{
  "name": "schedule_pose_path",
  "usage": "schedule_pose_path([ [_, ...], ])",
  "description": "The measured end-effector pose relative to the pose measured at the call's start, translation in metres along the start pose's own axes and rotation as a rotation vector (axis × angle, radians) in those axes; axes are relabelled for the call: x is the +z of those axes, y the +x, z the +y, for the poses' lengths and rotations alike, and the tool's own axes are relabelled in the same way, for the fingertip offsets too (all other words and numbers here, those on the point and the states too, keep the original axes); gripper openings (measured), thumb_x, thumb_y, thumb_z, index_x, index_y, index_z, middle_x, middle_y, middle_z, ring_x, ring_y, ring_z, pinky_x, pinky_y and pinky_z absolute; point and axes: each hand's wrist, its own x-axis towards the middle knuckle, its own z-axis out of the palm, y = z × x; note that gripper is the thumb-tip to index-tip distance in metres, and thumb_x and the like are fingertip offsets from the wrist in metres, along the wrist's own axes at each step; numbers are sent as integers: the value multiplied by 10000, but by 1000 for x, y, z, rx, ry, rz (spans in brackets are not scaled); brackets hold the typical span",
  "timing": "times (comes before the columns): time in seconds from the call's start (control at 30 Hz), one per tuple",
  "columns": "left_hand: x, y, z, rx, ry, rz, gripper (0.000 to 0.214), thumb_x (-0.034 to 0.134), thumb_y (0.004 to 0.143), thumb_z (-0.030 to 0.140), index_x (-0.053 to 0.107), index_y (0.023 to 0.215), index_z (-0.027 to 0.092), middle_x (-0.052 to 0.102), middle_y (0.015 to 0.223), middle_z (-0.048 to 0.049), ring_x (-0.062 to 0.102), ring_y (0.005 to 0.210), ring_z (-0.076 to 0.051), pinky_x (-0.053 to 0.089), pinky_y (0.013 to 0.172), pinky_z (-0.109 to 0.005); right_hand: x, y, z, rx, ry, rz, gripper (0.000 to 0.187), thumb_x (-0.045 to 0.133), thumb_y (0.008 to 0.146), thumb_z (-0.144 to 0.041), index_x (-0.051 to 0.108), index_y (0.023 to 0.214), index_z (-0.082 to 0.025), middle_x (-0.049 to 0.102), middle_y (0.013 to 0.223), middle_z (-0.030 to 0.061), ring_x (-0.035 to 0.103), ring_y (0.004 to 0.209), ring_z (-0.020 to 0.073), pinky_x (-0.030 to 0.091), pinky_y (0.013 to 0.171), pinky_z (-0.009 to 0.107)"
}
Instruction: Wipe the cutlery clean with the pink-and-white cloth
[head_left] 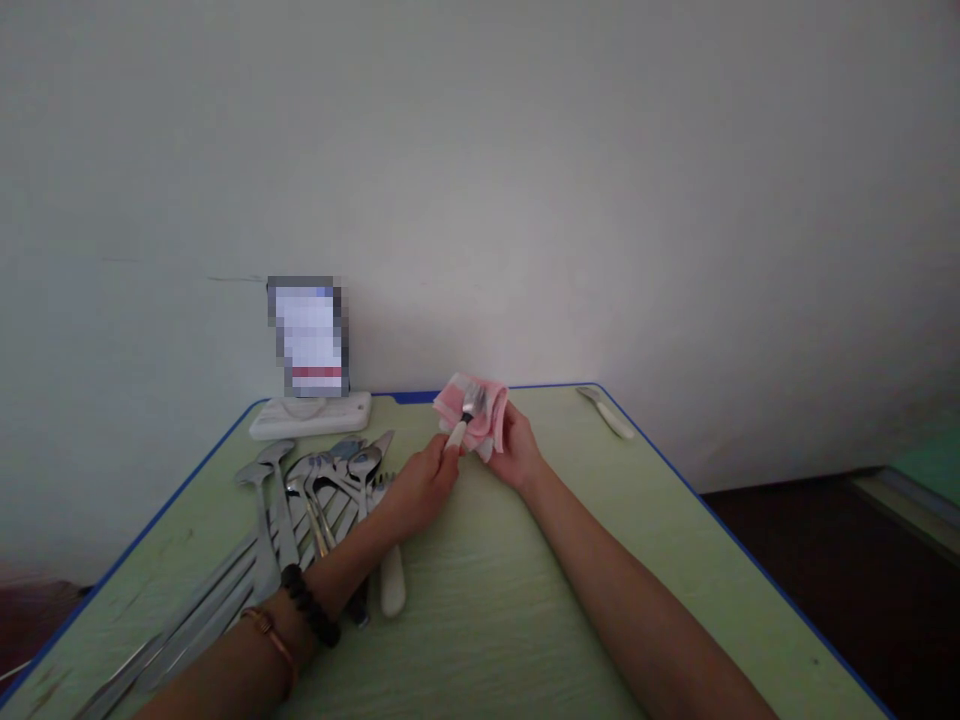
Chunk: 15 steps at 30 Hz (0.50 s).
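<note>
My left hand [421, 487] pinches the white handle of a small fork [465, 420], whose metal tines rest on a pink cloth [480, 408]. My right hand [516, 450] holds that folded pink cloth from below and behind, fingers closed around it. Both hands meet above the far middle of the pale green table [525, 600]. My left wrist wears a dark bead bracelet and a thin copper bangle.
A pile of several metal spoons, forks and knives [300, 510] lies on the table's left side, under my left forearm. A white-handled utensil [606, 410] lies alone at the far right corner. A white stand with a blurred card [311, 410] sits at the far left by the wall.
</note>
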Motion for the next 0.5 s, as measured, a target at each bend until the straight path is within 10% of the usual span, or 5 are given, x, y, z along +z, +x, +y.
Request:
schedule_pose_path([
  [0.5,-2,-5,15,-103,365,-80,362,244,932,283,434,1188,110,672,936,-162,648,860,-264,424,718,-326,-8,2,12,-96,-198,154,201,711,671,-309,609,663,-137,611,528,-17,510,434,73,417,427,182],
])
